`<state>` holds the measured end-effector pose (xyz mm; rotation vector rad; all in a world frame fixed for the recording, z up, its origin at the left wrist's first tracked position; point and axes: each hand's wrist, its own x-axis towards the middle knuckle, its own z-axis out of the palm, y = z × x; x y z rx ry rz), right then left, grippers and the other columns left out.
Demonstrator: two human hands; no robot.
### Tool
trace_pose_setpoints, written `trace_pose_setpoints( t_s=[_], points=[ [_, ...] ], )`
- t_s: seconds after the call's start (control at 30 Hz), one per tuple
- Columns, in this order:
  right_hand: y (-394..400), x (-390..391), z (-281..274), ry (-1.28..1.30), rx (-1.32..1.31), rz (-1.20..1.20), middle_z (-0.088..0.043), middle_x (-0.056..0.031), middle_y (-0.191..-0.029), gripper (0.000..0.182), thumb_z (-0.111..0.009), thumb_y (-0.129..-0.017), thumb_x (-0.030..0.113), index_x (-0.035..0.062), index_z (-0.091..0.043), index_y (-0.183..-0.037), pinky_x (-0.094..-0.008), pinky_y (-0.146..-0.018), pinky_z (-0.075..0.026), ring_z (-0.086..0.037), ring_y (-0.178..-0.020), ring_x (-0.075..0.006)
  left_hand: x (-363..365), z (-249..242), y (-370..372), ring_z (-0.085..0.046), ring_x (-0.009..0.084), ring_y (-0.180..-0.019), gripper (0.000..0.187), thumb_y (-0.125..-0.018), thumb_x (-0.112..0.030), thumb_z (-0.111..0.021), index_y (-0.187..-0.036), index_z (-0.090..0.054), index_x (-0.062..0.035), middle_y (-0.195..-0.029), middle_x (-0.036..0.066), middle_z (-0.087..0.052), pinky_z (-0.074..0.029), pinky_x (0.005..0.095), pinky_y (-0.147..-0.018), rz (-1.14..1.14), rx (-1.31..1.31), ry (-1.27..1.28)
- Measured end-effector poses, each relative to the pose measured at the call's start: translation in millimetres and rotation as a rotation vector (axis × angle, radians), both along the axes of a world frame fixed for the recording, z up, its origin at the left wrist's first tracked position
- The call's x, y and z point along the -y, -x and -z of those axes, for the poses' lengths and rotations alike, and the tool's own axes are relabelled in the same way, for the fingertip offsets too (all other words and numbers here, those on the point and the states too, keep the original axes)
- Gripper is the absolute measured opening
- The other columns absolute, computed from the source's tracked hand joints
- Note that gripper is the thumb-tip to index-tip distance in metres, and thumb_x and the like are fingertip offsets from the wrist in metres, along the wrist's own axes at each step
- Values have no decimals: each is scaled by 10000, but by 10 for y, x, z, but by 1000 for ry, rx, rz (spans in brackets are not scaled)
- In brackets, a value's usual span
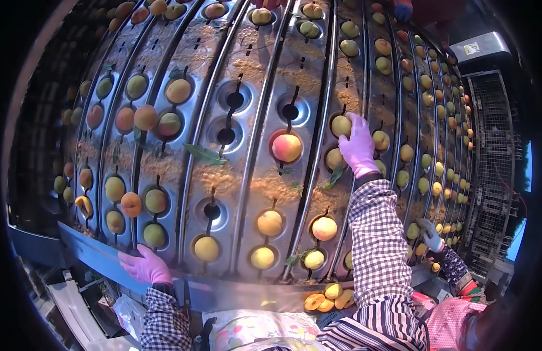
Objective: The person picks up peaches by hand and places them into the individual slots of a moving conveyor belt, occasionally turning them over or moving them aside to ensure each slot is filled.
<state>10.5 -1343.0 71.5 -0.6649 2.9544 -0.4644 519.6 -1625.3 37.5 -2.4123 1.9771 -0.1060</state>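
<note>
My right hand (360, 145), in a pink glove, reaches over the metal tray rows with thumb and fingers about the right side of a yellow-green peach (340, 126) in its cup. Just below that hand sits another peach (334, 158), beside a green leaf (335, 176). My left hand (146, 267), also pink-gloved, has its fingers spread at the metal front rail (206, 297) and holds nothing. Nearest to it is a green peach (154, 235) in a cup. A red-yellow peach (286, 147) lies in the middle row, under an unfilled cup (290, 112).
Cut peach halves (325, 302) lie at the front edge by my body. A co-worker's gloved hand (430, 235) is over the rows at right; another blue-gloved hand (403, 11) is at the far side. A wire mesh rack (487, 169) stands at right.
</note>
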Motion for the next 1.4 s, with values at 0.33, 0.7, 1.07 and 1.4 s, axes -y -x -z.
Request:
trace_pose_setpoints(
  t_s=[0.33,0.7,1.07,1.4],
  points=[
    [179,73,-32,39,93,-22,-564,-156,-1304,568,-741,-769,169,100,-560,-1303,-438,-1041,-465,-538,-1232,-356,3,0,7,-301,399,-1464,752,-1002,-495,-488,-1572,-240,-71,-1572,267,-314,-272,479,-1185,-29,-14,-13],
    [150,40,-113,-153,45,-81,-571,-173,-1288,570,-743,-742,125,83,-570,-1283,-428,-1060,-444,-530,-1232,-374,7,10,-6,-318,411,-1450,740,-1000,-465,-502,-1560,-256,-49,-1555,279,-325,-287,494,-1177,-9,-6,4],
    [-609,647,-457,147,195,-332,-602,-146,-1276,574,-733,-810,257,72,-568,-1328,-426,-1050,-451,-536,-1246,-320,157,-7,-52,-333,419,-1437,744,-1002,-460,-503,-1554,-252,-30,-1540,288,-339,-292,499,-1179,11,9,11],
    [-1338,755,-114,234,-190,-284,-644,-121,-1201,428,-746,-738,48,82,-616,-1145,-438,-979,-496,-610,-1123,-338,774,65,-326,-315,404,-1455,751,-1003,-497,-470,-1579,-225,-81,-1573,275,-299,-286,490,-1176,-35,16,-38]
  ],
)
